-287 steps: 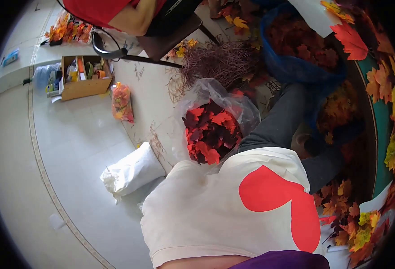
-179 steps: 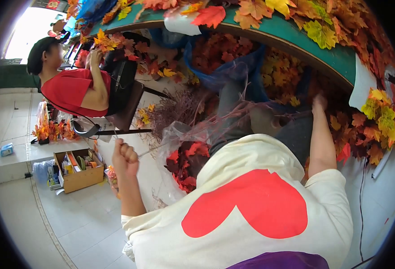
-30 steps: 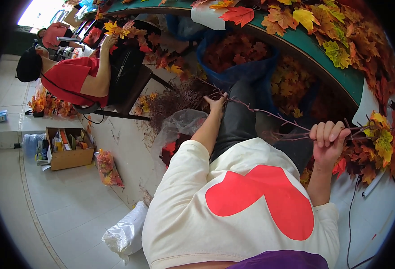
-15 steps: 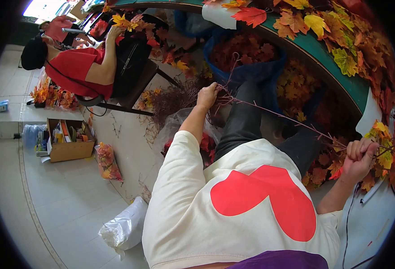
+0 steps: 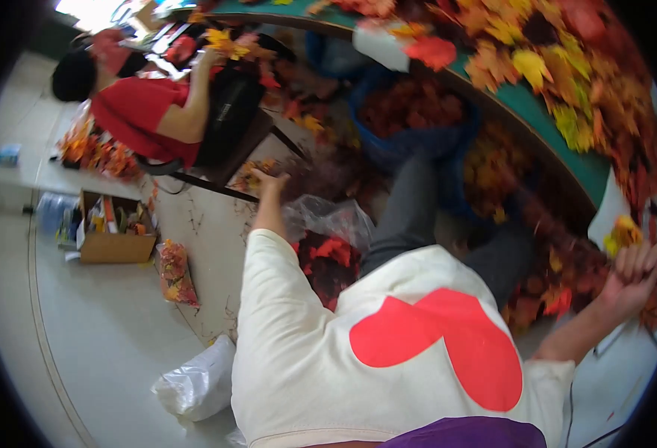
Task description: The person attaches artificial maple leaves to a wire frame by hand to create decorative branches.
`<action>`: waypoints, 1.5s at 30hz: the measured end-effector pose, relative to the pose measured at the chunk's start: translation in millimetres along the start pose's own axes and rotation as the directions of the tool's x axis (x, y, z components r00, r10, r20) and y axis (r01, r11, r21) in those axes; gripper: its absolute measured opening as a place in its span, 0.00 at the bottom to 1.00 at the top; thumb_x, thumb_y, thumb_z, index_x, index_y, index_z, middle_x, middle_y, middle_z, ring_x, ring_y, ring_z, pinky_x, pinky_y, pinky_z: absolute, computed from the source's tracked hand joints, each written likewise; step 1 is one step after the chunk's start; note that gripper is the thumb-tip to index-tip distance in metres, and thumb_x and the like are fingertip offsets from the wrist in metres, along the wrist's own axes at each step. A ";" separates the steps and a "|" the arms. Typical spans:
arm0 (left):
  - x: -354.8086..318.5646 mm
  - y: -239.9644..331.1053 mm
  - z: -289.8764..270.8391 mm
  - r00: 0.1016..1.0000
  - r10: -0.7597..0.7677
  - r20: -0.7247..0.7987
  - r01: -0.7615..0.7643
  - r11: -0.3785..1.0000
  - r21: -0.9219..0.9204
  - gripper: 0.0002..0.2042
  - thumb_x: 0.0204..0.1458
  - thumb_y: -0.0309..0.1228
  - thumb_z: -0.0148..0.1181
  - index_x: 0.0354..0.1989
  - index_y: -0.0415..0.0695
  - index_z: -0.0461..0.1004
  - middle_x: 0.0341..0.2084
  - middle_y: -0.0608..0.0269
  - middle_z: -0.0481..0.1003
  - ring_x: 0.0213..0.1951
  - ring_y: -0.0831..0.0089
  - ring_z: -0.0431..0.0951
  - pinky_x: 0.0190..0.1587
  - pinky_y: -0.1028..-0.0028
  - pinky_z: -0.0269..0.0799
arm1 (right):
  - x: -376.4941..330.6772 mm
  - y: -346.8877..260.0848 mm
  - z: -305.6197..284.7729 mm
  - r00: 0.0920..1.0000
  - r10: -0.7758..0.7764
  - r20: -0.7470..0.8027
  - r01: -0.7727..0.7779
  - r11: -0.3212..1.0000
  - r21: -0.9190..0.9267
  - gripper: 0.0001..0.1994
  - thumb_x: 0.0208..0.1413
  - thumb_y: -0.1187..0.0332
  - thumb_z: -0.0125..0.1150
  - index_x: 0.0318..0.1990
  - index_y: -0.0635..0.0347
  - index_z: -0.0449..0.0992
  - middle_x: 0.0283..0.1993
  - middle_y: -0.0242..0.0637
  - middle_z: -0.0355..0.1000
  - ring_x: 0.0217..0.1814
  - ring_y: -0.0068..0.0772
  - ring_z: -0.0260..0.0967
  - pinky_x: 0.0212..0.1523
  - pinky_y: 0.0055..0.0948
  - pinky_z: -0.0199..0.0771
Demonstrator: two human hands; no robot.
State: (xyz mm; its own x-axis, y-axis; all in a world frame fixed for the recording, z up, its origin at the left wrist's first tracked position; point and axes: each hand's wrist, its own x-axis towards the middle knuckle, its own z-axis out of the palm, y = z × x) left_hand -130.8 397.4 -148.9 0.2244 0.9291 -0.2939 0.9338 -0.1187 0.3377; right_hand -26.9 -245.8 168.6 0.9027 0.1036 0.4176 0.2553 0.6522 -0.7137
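My right hand (image 5: 637,275), at the far right beside the table, is closed round the end of a thin reddish branch (image 5: 549,218). The branch runs up and left from the fist and is smeared by motion. My left hand (image 5: 270,181) is stretched out to the left near the chair, open, thumb and fingers apart, with nothing seen in it. Just right of it lies a heap of dark bare twigs (image 5: 336,170), also blurred. Yellow leaves (image 5: 624,233) sit close beside my right fist.
A curved green table (image 5: 522,95) bears heaps of autumn leaves (image 5: 560,75). Under it stand blue bags (image 5: 388,149) of leaves. A clear plastic bag (image 5: 332,216) lies by my legs. A person in red (image 5: 145,112) sits on a chair; a cardboard box (image 5: 116,249) stands at the left.
My left hand has let go of the branch and moved left and down. My right hand has shifted outward to the right, still gripping the branch.
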 end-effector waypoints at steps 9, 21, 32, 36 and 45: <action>-117.4 106.4 0.9 0.531 0.826 0.186 -0.786 0.563 -0.256 0.42 0.37 0.47 0.65 0.59 0.41 0.53 0.55 0.48 0.61 0.56 0.58 0.63 0.56 0.69 0.59 | -44.6 127.4 51.9 0.809 0.542 0.228 -0.288 0.703 -0.650 0.21 0.60 0.56 0.44 0.49 0.67 0.67 0.41 0.39 0.71 0.38 0.28 0.71 0.36 0.22 0.72; -399.9 196.9 -29.1 -0.327 0.945 0.007 -0.506 -0.168 -0.846 0.38 0.45 0.44 0.61 0.63 0.48 0.48 0.48 0.48 0.66 0.55 0.56 0.63 0.54 0.64 0.59 | -23.1 125.7 26.6 0.942 0.261 0.210 0.093 0.401 -0.911 0.17 0.61 0.61 0.42 0.36 0.70 0.69 0.21 0.47 0.68 0.21 0.38 0.68 0.21 0.33 0.62; -456.9 267.6 -67.0 -0.217 0.848 -0.484 -0.505 -0.522 -0.688 0.08 0.46 0.28 0.58 0.20 0.37 0.72 0.22 0.61 0.74 0.26 0.68 0.74 0.28 0.72 0.69 | -7.3 103.7 0.5 0.992 0.073 0.099 0.064 0.381 -0.922 0.10 0.56 0.70 0.50 0.42 0.66 0.69 0.17 0.34 0.61 0.18 0.25 0.59 0.20 0.24 0.59; -470.7 313.6 -97.8 0.036 0.944 -0.327 -0.026 -0.326 -0.945 0.07 0.55 0.28 0.49 0.30 0.37 0.70 0.21 0.67 0.71 0.24 0.82 0.73 0.24 0.80 0.68 | -7.5 111.8 -19.8 0.993 0.118 -0.012 -0.076 0.550 -0.832 0.09 0.50 0.73 0.59 0.39 0.65 0.70 0.18 0.26 0.60 0.21 0.16 0.55 0.23 0.18 0.59; -469.7 375.1 -80.7 0.121 0.992 -0.037 0.354 -0.078 -0.932 0.12 0.57 0.32 0.48 0.47 0.42 0.67 0.20 0.70 0.66 0.20 0.81 0.69 0.23 0.80 0.67 | -10.9 157.0 -93.5 0.980 0.166 0.113 0.076 0.215 -0.974 0.15 0.45 0.67 0.60 0.42 0.59 0.71 0.38 0.42 0.71 0.43 0.43 0.66 0.46 0.36 0.63</action>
State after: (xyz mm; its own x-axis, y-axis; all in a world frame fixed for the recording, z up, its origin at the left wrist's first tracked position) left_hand 91.6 -55.2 188.0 0.9430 0.0079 0.3326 -0.2536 0.6644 0.7030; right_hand 35.7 -214.7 -0.5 0.8877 0.2946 0.3539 0.4604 -0.5828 -0.6696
